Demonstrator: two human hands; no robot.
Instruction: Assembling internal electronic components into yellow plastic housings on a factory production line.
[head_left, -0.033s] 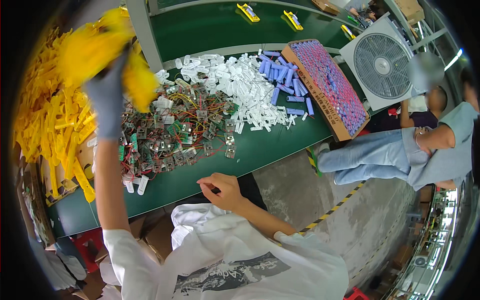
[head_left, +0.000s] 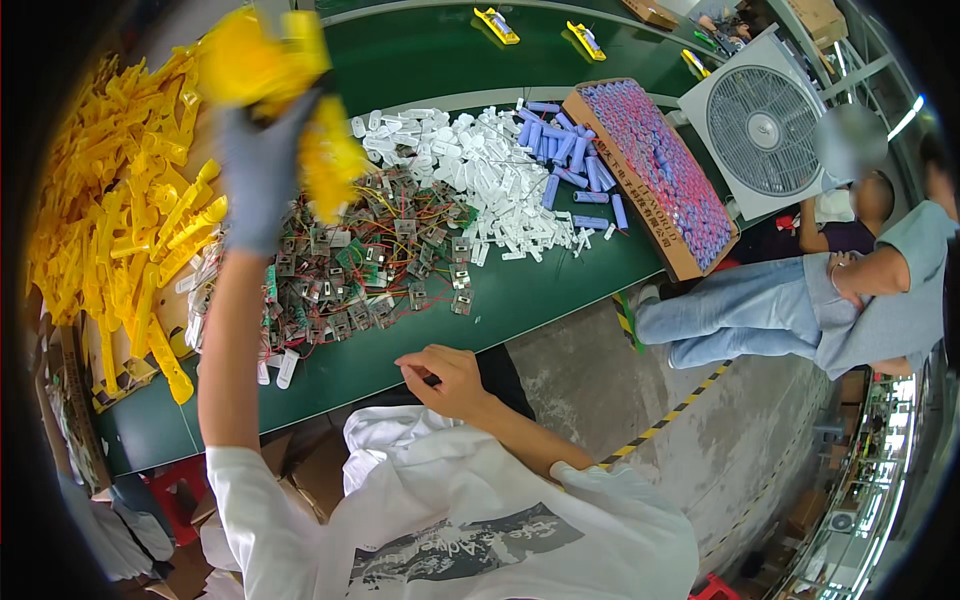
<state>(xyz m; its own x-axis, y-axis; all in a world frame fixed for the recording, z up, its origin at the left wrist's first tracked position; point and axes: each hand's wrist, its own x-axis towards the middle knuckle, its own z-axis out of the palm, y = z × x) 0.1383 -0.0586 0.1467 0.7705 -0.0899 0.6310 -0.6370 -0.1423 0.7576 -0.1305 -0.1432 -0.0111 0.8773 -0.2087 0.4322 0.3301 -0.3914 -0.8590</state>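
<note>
Head view, cardboard box [head_left: 610, 150] of blue cells [head_left: 660, 170]

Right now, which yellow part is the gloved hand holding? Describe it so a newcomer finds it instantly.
Start at the green table and go to its left end, where loose yellow plastic strips are heaped. Above the heap, the left hand in a grey glove is raised, its grip closed on a bunch of yellow pieces. It alone is lifted off the pile, and blurred.

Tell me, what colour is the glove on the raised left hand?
Grey. The glove on the left hand grips yellow plastic parts; the head view shows it.
</note>
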